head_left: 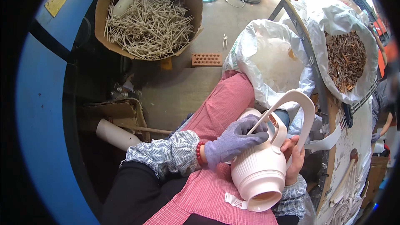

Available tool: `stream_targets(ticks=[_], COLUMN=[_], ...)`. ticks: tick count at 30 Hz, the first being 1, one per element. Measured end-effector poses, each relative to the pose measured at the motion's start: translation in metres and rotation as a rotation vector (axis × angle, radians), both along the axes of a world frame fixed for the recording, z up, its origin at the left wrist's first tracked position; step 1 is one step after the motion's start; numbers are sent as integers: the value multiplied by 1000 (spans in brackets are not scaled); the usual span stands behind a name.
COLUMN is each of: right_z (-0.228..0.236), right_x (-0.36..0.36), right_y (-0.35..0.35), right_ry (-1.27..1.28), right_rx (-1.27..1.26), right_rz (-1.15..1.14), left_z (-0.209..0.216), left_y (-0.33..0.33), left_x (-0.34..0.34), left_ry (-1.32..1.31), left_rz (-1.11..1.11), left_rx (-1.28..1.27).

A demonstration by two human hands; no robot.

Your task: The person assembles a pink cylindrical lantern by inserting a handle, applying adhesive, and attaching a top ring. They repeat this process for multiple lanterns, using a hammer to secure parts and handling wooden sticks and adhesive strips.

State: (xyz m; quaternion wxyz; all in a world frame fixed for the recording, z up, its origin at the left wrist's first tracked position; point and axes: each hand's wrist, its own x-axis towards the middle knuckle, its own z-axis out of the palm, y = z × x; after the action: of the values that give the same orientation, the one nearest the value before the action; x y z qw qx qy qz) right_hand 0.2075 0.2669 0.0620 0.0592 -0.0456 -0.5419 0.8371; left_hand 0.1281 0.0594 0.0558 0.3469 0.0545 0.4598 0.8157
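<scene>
A pale pink plastic jug (255, 171) with a ribbed body lies tilted across my lap, its round opening toward me. A big loop handle (307, 104) of the same colour arches over its far side, and a smaller handle (280, 132) stands out from the body. My left hand (235, 139), in a purple-grey glove, has its fingers bent and closed at the jug's upper side, by one end of the loop. On the jug's right side my bare right hand (295, 158) curls its fingers around the handle area; part of that hand is hidden behind the jug.
Far left stands a cardboard box (100, 21) of thin beige plastic sprues. White sacks of translucent plastic (273, 58) and brown scraps (346, 60) stand at the right. A perforated brick (207, 59) lies ahead; a blue machine (46, 112) borders the left. Another person's gloved hand (375, 137) shows far right.
</scene>
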Motion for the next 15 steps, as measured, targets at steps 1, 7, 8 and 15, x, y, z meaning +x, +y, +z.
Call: stream_targets(ticks=[1,7,8,15], right_z=[-2,5,9,7], right_x=[1,8,9,-58], right_y=[-4,-10,-23,-11], right_ry=[6,-35,-33,406], right_rx=[16,136,138,406], right_rz=[0,-76,-140,11], left_z=[-4,10,12,16], left_y=[-3,-10,-6,-35], left_x=[0,13,14,-30], left_ry=[-12,46,118,802], left_rz=[-13,127,207,398], left_rx=[24,44,53,200])
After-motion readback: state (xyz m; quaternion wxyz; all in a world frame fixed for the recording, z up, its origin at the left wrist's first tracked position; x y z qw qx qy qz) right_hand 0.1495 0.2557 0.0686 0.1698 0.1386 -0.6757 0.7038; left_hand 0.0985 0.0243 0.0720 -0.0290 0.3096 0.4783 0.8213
